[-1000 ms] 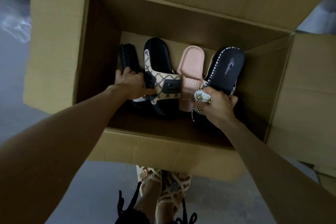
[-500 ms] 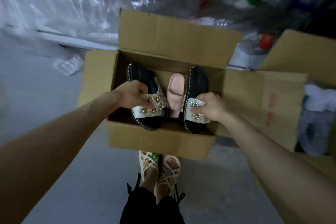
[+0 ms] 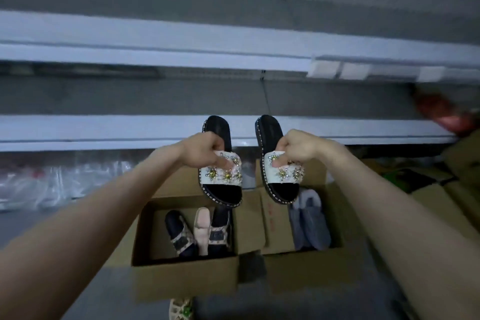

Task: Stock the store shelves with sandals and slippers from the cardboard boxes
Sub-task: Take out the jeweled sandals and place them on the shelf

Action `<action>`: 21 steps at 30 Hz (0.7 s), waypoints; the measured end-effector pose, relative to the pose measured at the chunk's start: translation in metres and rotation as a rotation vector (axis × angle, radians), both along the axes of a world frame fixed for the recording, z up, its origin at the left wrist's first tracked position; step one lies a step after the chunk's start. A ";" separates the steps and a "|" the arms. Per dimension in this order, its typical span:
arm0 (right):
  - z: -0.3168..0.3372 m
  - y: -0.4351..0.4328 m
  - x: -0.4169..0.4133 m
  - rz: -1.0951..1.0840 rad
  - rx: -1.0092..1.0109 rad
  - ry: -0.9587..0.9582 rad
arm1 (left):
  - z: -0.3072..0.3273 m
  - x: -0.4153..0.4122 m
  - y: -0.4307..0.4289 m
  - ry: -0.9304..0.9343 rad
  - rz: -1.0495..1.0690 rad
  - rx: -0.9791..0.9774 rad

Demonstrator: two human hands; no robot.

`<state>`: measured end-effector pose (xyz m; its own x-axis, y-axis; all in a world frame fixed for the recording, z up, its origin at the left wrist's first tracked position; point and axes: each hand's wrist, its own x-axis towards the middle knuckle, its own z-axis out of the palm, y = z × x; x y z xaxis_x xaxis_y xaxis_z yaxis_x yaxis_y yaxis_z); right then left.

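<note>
My left hand [image 3: 205, 153] and right hand [image 3: 298, 148] each pinch a strap — left sandal [image 3: 222, 189], right sandal [image 3: 281, 189] — heels beyond my fingers [image 3: 224, 162], aimed at the shelf [image 3: 104, 130].

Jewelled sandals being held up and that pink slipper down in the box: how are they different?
Look: the jewelled sandals have black soles with studded edges and white straps set with gems; the pink slipper is plain pale pink all over.
Position: the jewelled sandals are held in the air by their straps; the pink slipper lies in the cardboard box, between two patterned slides.
Number: two jewelled sandals show, only one pink slipper.
Both are slip-on footwear.
</note>
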<state>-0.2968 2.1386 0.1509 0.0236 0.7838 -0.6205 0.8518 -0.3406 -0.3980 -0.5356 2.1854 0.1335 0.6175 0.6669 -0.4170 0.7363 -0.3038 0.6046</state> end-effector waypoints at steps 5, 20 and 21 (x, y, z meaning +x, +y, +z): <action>0.121 -0.072 0.101 -0.026 0.183 -0.074 | 0.112 0.104 -0.057 -0.131 -0.042 0.150; 0.361 -0.257 0.388 -0.188 0.571 -0.284 | 0.347 0.419 -0.184 -0.381 -0.228 0.469; 0.369 -0.262 0.404 -0.206 0.585 -0.286 | 0.356 0.439 -0.184 -0.395 -0.245 0.483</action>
<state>0.1077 1.8762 0.5201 0.3081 0.9504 -0.0428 0.8918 -0.3042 -0.3349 -0.0971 2.0011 0.4894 0.8197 0.5433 0.1814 0.3633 -0.7379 0.5688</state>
